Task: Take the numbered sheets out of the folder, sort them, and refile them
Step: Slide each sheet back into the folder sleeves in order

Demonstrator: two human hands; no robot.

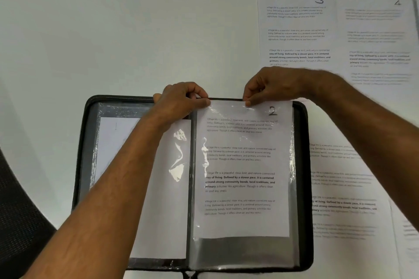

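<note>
White table; open folder; loose sheets top R; chair L.

A handwritten 2 tops the sheet in the folder's right sleeve; its print begins "Village life is a peaceful, close-knit". Far right, loose sheets show 3 and 4.

Both forearms are bare and hairy, with no sleeves, watch or rings visible.
</note>
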